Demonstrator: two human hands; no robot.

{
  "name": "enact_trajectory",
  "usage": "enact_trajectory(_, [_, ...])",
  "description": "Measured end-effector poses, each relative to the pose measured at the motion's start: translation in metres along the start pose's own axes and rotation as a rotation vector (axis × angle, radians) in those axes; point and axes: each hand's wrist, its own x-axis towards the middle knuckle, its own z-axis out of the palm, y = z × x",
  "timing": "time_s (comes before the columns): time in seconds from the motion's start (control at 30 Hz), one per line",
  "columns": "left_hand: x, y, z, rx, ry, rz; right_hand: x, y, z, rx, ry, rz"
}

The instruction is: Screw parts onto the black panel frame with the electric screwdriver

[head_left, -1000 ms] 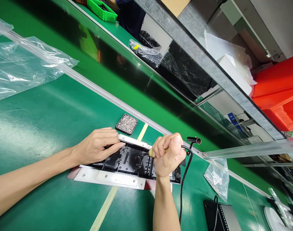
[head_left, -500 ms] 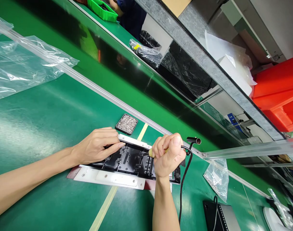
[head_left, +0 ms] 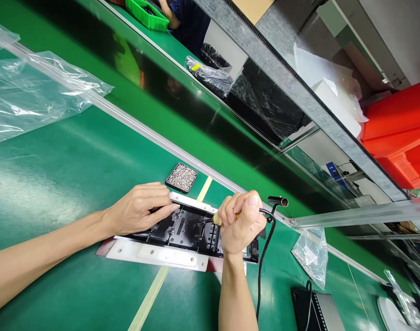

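Lying lengthwise from left to right on the green tabletop (head_left: 78,193), with its right end dipping slightly toward the person, is a black plastic case (head_left: 182,225) set in a white holder (head_left: 166,254). It sits below both hands and spans the gap between them. The left hand (head_left: 135,209) is the nearer one, touching the case's left end; its fingers bend over the far rim, but I cannot tell whether they pinch it or just press. The right hand (head_left: 242,223) is clenched around the yellow handle of a corded tool (head_left: 216,219), above the right half of the case. The tool points left and down into the case near its middle; whether its tip touches anything is too small to tell. A black cord (head_left: 264,262) runs from behind the fist toward the person.

Toward the tabletop's far edge, just beyond the holder, a small black tray (head_left: 181,177) holds a full layer of silvery bits. Right of the right hand, a clear bag (head_left: 311,257) lies against that same edge, with pale small pieces along its lower side. A green bin (head_left: 147,16) with dark pieces in it stands beyond the far edge, next to a co-worker's arm (head_left: 170,14). The contents of the red bin (head_left: 399,133), past the far edge on the right, cannot be seen.
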Motion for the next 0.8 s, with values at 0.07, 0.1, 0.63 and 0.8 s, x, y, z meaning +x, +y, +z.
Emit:
enact_trajectory(0.07, [0.0007, 0.0004, -0.0003, 0.006, 0.004, 0.001, 0.0000, -0.0002, 0.0002, -0.004, 0.003, 0.000])
enact_trajectory(0.1, [0.0010, 0.0006, -0.0006, 0.008, 0.007, 0.002, 0.0000, -0.0003, 0.0004, -0.009, 0.005, 0.001])
enact_trajectory(0.63, [0.0011, 0.0015, -0.0009, 0.004, 0.015, -0.002, 0.0020, -0.0026, 0.0026, -0.059, -0.003, -0.010])
enact_trajectory(0.8, [0.0006, 0.0021, -0.0017, 0.000, 0.011, -0.003, 0.0022, -0.0034, 0.0034, -0.045, 0.000, -0.004])
